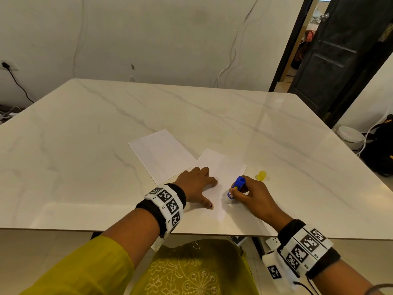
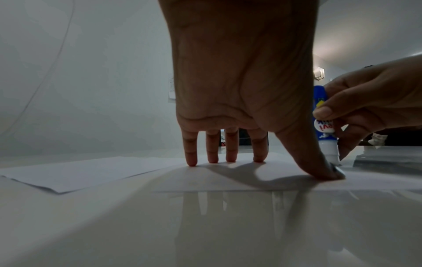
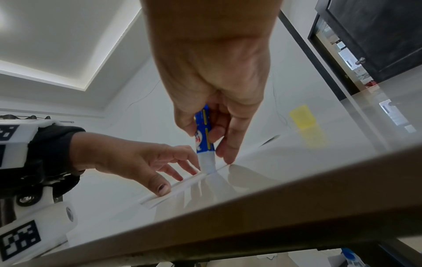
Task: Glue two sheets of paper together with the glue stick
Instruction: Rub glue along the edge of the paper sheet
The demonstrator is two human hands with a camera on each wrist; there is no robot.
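While the left hand (image 1: 196, 184) presses flat on the near sheet (image 1: 225, 167), the right hand (image 1: 253, 196) grips the glue stick (image 1: 235, 188), tip on paper.

Cap (image 1: 261, 175) right of two sheets (image 1: 161, 155)

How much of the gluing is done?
Done: the yellow cap is off. Now: the left hand presses the near sheet flat while the right hand rubs the glue stick along its edge. Left: putting the other sheet on top.
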